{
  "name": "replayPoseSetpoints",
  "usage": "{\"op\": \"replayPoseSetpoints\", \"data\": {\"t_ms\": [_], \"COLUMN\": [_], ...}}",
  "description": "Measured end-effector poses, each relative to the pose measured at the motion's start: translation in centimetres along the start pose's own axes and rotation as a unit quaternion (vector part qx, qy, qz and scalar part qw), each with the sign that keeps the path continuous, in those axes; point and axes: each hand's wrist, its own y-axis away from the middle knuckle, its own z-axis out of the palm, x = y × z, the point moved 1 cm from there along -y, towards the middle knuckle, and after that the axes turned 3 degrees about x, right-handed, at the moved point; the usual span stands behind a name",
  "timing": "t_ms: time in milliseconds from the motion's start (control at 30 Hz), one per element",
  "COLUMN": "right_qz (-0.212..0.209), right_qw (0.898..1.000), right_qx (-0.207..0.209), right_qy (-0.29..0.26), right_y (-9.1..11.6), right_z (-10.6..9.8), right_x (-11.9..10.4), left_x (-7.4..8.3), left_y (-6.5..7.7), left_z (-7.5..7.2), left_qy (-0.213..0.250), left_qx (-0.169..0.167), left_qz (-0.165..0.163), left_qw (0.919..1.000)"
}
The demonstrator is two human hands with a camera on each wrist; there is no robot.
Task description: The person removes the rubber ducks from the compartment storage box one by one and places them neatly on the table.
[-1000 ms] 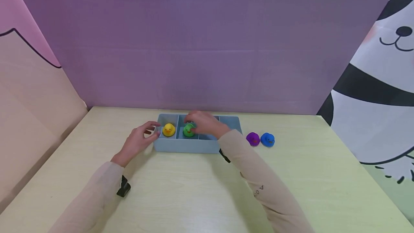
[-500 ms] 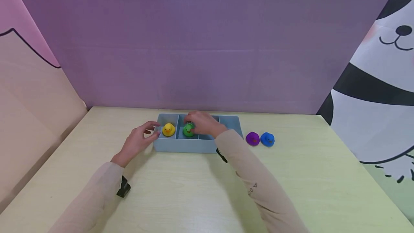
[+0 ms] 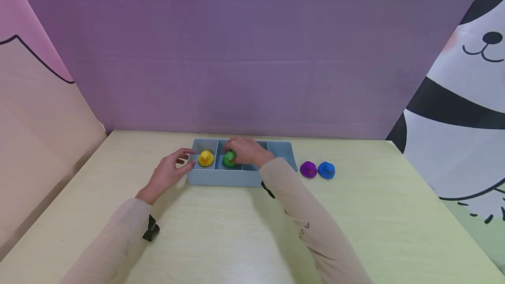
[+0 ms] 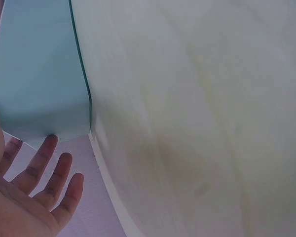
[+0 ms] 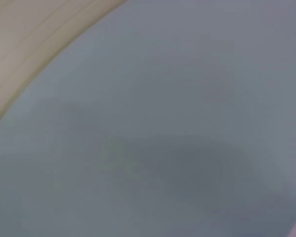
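Observation:
A blue-grey divided box [image 3: 226,178] stands near the back of the table. In its leftmost compartment sits a yellow rubber duck [image 3: 205,158]. My right hand [image 3: 247,150] reaches over the box and pinches a green rubber duck [image 3: 229,159] from above, in the compartment to the right of the yellow one. Part of the green duck is hidden by the fingers. At the box's left end, my left hand [image 3: 169,171] has its fingers spread. The left wrist view shows the left hand's fingers [image 4: 69,192] loosely extended, one fingertip at the box end [image 4: 44,84].
Right of the box, a purple rubber duck [image 3: 308,169] and a blue rubber duck [image 3: 326,170] sit side by side on the table [image 3: 221,236]. A purple backdrop [image 3: 252,56] rises behind the table. The box wall [image 5: 177,98] fills most of the right wrist view.
The right forearm has swung a little to the left, and the right hand has shifted slightly left with the green duck. My left hand and the other ducks stay put.

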Motion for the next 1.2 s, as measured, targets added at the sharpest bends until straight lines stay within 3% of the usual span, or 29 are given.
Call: {"op": "replayPoseSetpoints", "data": {"t_ms": [400,1200], "right_qz": [0.006,-0.022], "right_qw": [1.0,0.999], "right_qx": [-0.005,0.024], "right_qy": [-0.019,-0.022], "right_y": [-0.04,0.47], "right_z": [0.01,-0.75], "right_x": [-0.1,-0.06], "left_x": [0.09,-0.2], "left_y": [0.13,0.01], "left_z": [-0.2,-0.35], "left_qy": [-0.001,-0.002], "left_qx": [-0.002,0.0], "left_qz": [0.0,-0.002], "left_qw": [1.0,1.0]}}
